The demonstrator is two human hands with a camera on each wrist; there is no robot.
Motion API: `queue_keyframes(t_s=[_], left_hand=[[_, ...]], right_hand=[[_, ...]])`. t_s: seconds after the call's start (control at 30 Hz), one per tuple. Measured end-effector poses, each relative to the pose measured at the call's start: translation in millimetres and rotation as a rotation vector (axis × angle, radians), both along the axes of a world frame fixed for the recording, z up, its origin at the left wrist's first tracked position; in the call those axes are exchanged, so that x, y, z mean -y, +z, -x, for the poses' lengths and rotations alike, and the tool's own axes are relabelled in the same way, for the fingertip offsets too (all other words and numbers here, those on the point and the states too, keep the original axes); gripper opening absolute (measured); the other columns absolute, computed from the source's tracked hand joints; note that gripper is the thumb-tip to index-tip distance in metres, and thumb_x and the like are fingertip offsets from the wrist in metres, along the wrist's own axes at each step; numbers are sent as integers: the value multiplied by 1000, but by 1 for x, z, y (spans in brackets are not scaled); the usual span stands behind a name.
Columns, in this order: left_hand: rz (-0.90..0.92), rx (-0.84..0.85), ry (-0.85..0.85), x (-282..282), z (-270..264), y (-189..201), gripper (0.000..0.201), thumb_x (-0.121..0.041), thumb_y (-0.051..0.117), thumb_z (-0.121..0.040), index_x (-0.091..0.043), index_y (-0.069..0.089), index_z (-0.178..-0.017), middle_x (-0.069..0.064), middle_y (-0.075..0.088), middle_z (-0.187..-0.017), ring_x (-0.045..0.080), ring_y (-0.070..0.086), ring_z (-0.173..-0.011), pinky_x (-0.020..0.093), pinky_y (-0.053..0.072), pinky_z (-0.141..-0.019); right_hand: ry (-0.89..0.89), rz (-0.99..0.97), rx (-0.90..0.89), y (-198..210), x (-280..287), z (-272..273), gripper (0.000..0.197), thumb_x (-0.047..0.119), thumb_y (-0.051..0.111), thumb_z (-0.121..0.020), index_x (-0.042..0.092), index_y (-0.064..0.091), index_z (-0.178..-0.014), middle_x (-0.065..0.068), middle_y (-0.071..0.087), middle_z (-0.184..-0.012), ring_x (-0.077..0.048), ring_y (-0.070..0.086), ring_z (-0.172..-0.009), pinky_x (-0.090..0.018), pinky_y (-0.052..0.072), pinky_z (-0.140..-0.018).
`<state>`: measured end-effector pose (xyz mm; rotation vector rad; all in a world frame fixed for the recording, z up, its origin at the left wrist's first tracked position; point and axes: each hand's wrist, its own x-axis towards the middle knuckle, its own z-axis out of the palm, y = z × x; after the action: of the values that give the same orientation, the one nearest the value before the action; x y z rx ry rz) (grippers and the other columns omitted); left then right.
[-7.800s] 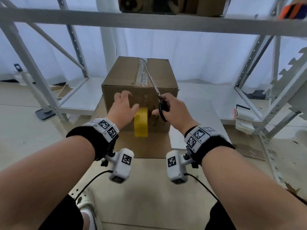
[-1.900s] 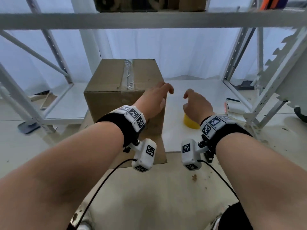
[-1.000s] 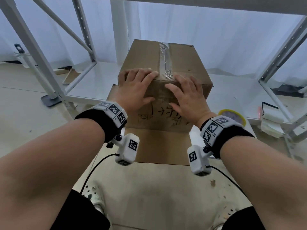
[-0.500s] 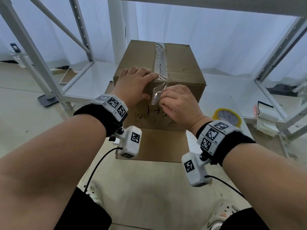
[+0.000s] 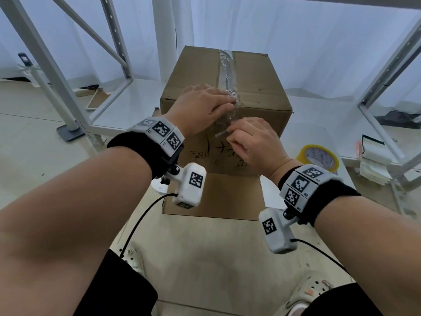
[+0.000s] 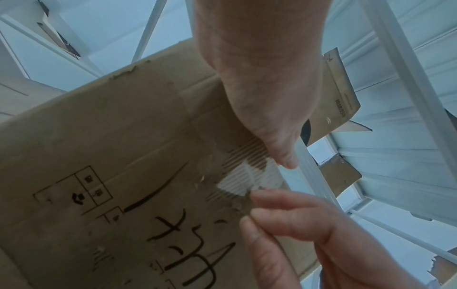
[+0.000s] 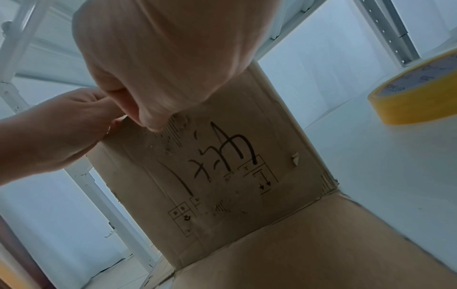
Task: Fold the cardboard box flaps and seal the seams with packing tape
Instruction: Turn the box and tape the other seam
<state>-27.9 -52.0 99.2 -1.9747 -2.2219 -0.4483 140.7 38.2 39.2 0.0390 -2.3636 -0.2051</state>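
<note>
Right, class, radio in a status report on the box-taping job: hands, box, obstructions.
Left hand flat on box top edge. Right hand pinching loose tape end on front face. Top seam taped. Nothing obstructing.

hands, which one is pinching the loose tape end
The right hand pinches the tape end on the box front; the left hand lies flat over the top edge.
</note>
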Motion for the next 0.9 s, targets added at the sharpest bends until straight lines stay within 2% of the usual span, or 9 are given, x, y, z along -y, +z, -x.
queue_keyframes(t_s=[0.17, 0.43, 0.57, 0.63, 0.7, 0.77, 0.83, 0.9], left_hand=[[-91, -35, 22, -7, 2, -6, 39, -49, 39, -96, -36, 55, -130, -10, 55, -133, 20, 43, -124, 40, 30, -101], [-164, -94, -29, -8, 5, -14, 42, -49, 45, -93, -28, 60, -126, -4, 62, -126, 25, 51, -115, 42, 38, -96], [-216, -126, -39, -8, 4, -18, 43, -48, 44, -92, -25, 63, -123, -2, 65, -121, 28, 55, -109, 43, 40, -92], [-223, -147, -49, -8, 4, -19, 47, -50, 41, -91, -24, 64, -122, -1, 66, -119, 29, 56, -106, 44, 41, -89], [-244, -188, -62, -8, 5, -21, 48, -49, 40, -91, -22, 64, -122, 1, 67, -118, 31, 58, -103, 44, 42, -85], [-263, -252, -53, -8, 4, -24, 49, -48, 40, -91, -21, 60, -126, 3, 65, -121, 31, 58, -105, 45, 42, -85], [-216, -307, -10, -9, 0, -29, 53, -47, 48, -89, -19, 51, -135, 4, 58, -131, 30, 53, -116, 46, 38, -94], [-144, -357, 51, -9, -5, -38, 69, -48, 60, -84, -15, 40, -141, 6, 49, -140, 29, 45, -126, 44, 31, -103]], right_hand=[[22, -13, -15, -5, -7, 5, 17, 15, 57, -88, 11, 72, -82, -6, 72, -95, -22, 68, -95, -37, 44, -97], [-24, -120, -69, -16, -18, 18, 17, 10, 59, -87, 12, 73, -80, -4, 73, -93, -20, 69, -91, -35, 40, -100], [34, -163, 60, -23, -22, 9, 23, 8, 51, -84, 8, 73, -89, -9, 72, -96, -27, 67, -97, -36, 36, -105], [25, -108, 73, -18, -22, 1, 21, 5, 50, -79, 7, 69, -88, -13, 69, -91, -32, 65, -89, -39, 43, -95], [-67, 16, -28, -4, -22, -4, 18, 7, 50, -75, 10, 61, -89, -14, 62, -89, -32, 58, -83, -36, 38, -82], [-169, 128, -97, 9, -22, -3, 23, 12, 50, -77, 12, 56, -100, -14, 58, -99, -29, 52, -91, -35, 34, -84], [-269, 160, -51, 16, -20, 2, 36, 19, 51, -84, 10, 55, -119, -13, 57, -120, -28, 50, -104, -38, 36, -93], [-363, 160, 29, 17, -18, 8, 47, 26, 51, -89, 10, 50, -133, -10, 49, -138, -24, 39, -112, -41, 33, -98]])
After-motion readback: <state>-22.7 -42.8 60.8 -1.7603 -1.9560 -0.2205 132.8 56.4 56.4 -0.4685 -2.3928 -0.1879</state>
